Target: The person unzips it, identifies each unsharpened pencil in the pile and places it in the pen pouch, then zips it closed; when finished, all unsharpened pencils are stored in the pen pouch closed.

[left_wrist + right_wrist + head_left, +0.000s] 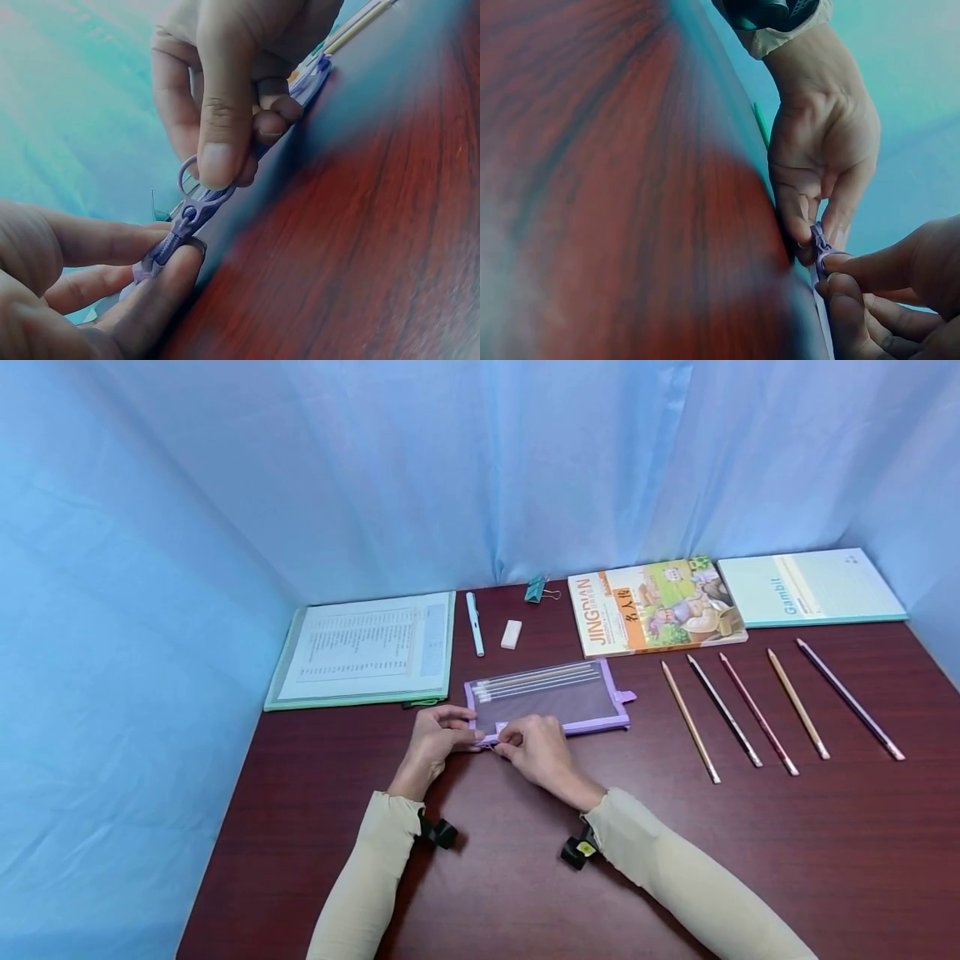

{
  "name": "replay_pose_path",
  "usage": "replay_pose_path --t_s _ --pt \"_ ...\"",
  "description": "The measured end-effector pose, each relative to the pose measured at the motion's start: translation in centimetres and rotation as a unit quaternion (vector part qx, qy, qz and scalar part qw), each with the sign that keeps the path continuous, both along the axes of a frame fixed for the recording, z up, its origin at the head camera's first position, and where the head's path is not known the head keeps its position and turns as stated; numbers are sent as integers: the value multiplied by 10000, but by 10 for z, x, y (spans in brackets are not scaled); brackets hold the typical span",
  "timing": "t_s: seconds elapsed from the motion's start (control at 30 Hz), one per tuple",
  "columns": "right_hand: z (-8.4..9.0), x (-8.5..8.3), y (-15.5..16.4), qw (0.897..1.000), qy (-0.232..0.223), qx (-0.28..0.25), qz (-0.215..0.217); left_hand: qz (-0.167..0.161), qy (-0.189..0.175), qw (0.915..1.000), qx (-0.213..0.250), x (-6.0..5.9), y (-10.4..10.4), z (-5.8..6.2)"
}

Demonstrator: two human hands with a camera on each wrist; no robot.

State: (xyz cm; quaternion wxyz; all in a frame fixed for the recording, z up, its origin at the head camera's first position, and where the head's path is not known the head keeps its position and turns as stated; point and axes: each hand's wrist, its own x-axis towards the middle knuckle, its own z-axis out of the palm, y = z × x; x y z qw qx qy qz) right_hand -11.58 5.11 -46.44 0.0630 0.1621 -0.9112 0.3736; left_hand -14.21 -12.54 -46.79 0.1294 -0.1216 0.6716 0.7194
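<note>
A clear pencil pouch with purple edging (pixel 596 725) lies on the table, several pencils (pixel 536 680) visible inside along its far side. My left hand (pixel 437 743) pinches the pouch's near left corner between thumb and fingers. Close beside it, my right hand (pixel 542 750) pinches the ring-shaped zipper pull (pixel 184 177) between thumb and forefinger. In the left wrist view the zipper slider (pixel 190 213) sits just in front of the left fingertips. The right wrist view shows both hands meeting at the zipper pull (pixel 826 259).
Several loose pencils (pixel 759 713) lie in a row right of the pouch. Behind stand a white pen (pixel 475 623), an eraser (pixel 512 634), a teal binder clip (pixel 536 589), a picture-covered book (pixel 660 606) and a pale book (pixel 813 587). A green-edged document pouch (pixel 360 652) lies at left.
</note>
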Motion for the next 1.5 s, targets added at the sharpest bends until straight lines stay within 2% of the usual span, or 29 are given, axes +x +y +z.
replay_pose_path --t_s 0.23,0.63,0.9,1.03,1.33,1.5 --pt "1 0 12 9999 -3 67 -127 -28 5 9999 147 0 3 -1" --pt "0 -4 50 9985 -239 -8 -502 0 8 9999 -116 0 -2 2" --pt "1 -5 72 9976 -310 18 -626 -72 2 10000 -2 0 -3 -1" --pt "2 -5 89 9961 -387 -10 -793 -62 6 10000 -2 0 -2 -1" --pt "8 -2 146 9912 -286 402 -1230 -126 9 9999 -75 -1 -4 -1" --pt "14 2 173 9870 -553 492 -1427 -101 77 9998 -154 -3 -6 -3"
